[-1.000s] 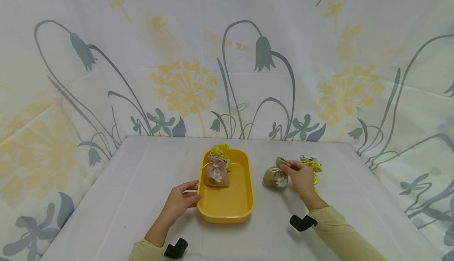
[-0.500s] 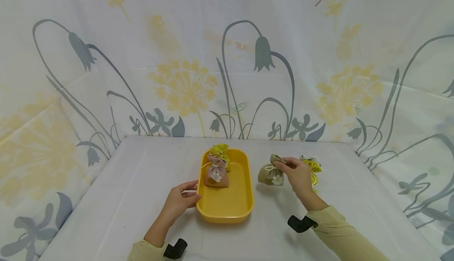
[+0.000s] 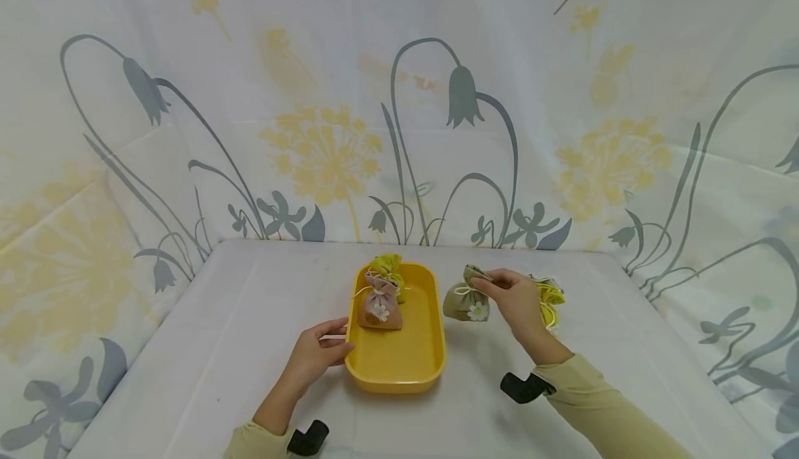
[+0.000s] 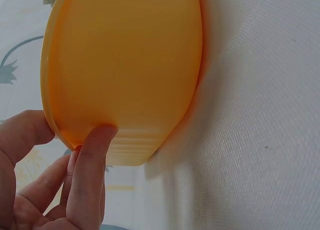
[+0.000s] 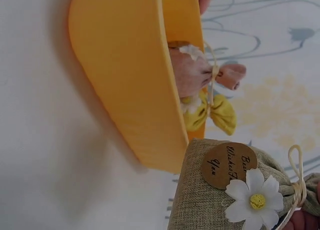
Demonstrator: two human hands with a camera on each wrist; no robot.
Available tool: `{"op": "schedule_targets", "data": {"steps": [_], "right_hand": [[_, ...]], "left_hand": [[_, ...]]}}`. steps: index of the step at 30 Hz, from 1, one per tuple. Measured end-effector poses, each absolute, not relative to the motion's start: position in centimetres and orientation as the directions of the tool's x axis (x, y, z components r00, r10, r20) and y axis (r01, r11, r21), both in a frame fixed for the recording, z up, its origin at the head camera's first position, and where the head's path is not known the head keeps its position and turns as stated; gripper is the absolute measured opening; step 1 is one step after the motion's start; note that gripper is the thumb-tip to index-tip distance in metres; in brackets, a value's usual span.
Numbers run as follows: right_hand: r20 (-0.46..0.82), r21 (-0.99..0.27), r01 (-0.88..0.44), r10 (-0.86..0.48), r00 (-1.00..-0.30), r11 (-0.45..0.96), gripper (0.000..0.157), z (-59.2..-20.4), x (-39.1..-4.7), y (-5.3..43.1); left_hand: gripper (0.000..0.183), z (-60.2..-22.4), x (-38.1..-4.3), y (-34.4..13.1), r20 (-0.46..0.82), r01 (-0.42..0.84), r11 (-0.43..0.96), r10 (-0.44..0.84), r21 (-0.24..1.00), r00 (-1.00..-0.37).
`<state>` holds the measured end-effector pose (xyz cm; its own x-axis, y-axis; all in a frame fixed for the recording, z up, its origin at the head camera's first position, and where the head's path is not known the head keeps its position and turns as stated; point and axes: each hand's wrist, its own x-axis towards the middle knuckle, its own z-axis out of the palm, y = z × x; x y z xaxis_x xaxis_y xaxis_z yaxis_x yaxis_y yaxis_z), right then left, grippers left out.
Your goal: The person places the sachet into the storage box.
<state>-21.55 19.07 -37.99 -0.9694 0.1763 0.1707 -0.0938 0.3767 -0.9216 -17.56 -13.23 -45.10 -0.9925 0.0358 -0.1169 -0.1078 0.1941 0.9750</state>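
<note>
Clock centred on the yellow tray, head view, 12 pointing away from the person.

Location: the green sachet is between 2 and 3 o'clock, just beside the tray's wall. It appears to hang clear of the table, its shadow apart below it; whether it touches the rim cannot be told.

Grip: right hand, near 3 o'clock, pinches the gathered mouth above the cord. Left hand, between 8 and 9 o'clock, holds the tray wall, one digit over the rim and a finger against the outside.

Handling (judged): sachet likely light, with soft, coarse-woven cloth over a loose filling, so the body should sag and swing under a neck hold. Slip risk low, since the weave looks rough. Best hold is the bunched neck. The white flower and the round tag look like the weak points; fingers should stay off both. The tray looks like thin, smooth plastic, fairly stiff and apt to slide if bumped; the rim is the sensible hold.

Also noted: pink sachet at 11 o'clock inside the tray, a yellow-green sachet behind it, near 12. A yellow pouch lies past the right hand toward 3, partly hidden; the count there is unclear.
</note>
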Motion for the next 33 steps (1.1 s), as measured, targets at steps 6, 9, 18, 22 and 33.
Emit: {"op": "schedule_targets", "data": {"steps": [6, 9, 18, 22, 33], "right_hand": [[0.164, -0.925, -0.109, 0.125, -0.978, 0.365, 0.035, -37.4, -21.6, 18.2], [0.161, -0.927, -0.121, 0.087, -0.983, 0.355, 0.034, -37.3, -21.8, 17.6], [0.152, -0.940, -0.142, 0.009, -0.988, 0.310, 0.030, -37.0, -22.0, 15.3], [0.158, -0.934, -0.163, -0.040, -0.987, 0.317, 0.024, -37.1, -22.2, 14.2], [0.068, -0.942, -0.108, -0.136, -0.988, 0.317, 0.014, -37.5, -22.4, 11.1]], "left_hand": [[0.048, -45.2, -17.6, -13.2, -0.117, -0.109, 0.201, 0.032, 0.974, -0.993], [0.049, -45.2, -17.6, -13.2, -0.117, -0.108, 0.199, 0.032, 0.974, -0.993], [0.048, -45.2, -17.7, -13.3, -0.114, -0.105, 0.191, 0.035, 0.976, -0.993], [0.048, -45.3, -17.8, -13.4, -0.113, -0.104, 0.192, 0.035, 0.976, -0.993], [0.048, -45.1, -17.6, -13.4, -0.108, -0.099, 0.193, 0.037, 0.976, -0.994]]}}
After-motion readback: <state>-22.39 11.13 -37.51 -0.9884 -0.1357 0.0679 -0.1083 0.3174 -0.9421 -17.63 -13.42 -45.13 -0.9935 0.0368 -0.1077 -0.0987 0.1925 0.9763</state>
